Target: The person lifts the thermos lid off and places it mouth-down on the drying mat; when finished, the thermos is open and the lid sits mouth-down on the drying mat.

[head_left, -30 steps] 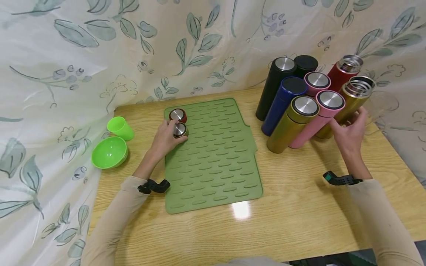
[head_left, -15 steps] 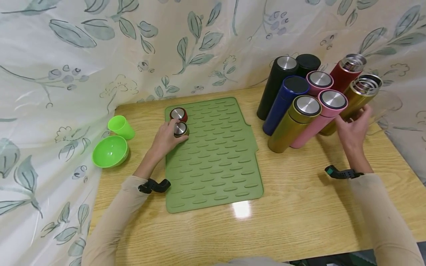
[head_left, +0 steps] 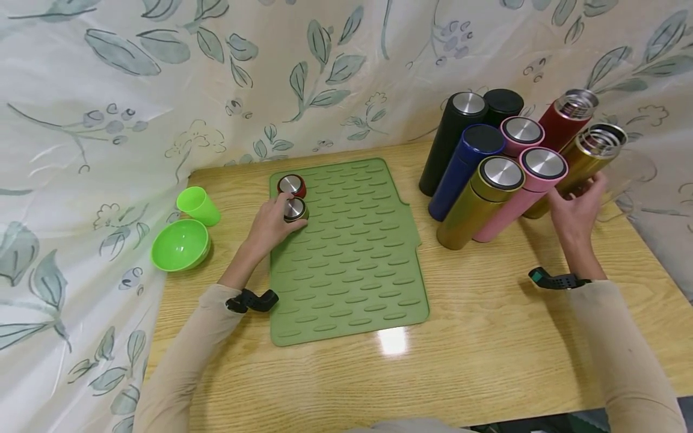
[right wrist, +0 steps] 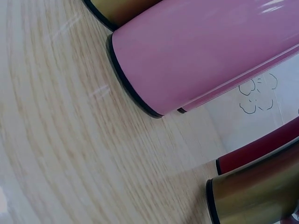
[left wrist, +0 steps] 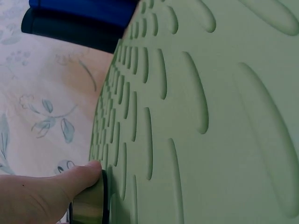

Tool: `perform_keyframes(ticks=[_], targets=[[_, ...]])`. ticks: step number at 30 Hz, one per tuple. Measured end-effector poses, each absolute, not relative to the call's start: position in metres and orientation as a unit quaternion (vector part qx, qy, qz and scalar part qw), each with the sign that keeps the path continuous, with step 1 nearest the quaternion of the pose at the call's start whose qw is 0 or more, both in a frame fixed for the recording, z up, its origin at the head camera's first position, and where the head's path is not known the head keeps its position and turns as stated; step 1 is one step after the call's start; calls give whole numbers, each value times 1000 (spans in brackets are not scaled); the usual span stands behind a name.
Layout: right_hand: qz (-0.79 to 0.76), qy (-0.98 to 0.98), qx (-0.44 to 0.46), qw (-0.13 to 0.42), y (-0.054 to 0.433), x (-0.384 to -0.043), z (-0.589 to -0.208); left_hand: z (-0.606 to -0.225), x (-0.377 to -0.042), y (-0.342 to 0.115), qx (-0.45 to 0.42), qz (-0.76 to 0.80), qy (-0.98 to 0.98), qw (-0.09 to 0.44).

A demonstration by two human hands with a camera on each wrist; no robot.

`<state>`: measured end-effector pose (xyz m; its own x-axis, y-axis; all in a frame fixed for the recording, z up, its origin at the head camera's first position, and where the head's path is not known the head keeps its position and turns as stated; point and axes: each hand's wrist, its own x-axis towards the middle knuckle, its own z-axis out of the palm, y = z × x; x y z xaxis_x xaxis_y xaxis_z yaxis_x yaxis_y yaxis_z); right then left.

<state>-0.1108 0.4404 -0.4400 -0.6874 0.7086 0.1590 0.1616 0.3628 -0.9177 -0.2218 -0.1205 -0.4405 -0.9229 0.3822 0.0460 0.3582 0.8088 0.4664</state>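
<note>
My left hand (head_left: 273, 225) pinches a gold lid (head_left: 295, 208) with a steel top, thumb on its near side, on the green ribbed mat (head_left: 352, 258). In the left wrist view the thumb presses the lid's gold side (left wrist: 88, 200). Just behind it lies a red lid (head_left: 291, 184). At the right, my right hand (head_left: 578, 207) grips the lower part of a gold thermos (head_left: 585, 157) whose steel mouth is uncovered. An uncovered red thermos (head_left: 565, 120) stands behind that one. The right wrist view shows the gold thermos base (right wrist: 252, 196) close over the wooden table.
Left of the right hand stand capped thermoses: pink (head_left: 533, 180), gold (head_left: 479, 201), blue (head_left: 468, 168), a smaller-looking pink (head_left: 521, 133), and black ones (head_left: 455, 138). A green cup (head_left: 198, 205) and green bowl (head_left: 180, 245) sit at the left. A patterned curtain (head_left: 346, 78) hangs behind the table.
The right hand and the gold thermos have shifted slightly right, away from the pink thermos. The left hand stays at the gold lid.
</note>
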Motion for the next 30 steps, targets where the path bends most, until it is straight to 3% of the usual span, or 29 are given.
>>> perform_keyframes(ticks=[18,25,30], targets=[[491,-774,-280,285,432,-97,-441,-435,-213,-131,188,262,944,64],[459,-732,-244,440,405,-60,-433,-424,-206,-144,164,283,943,63],[460,-726,-182,478,388,-51,-421,-423,-208,-149,162,289,942,56]])
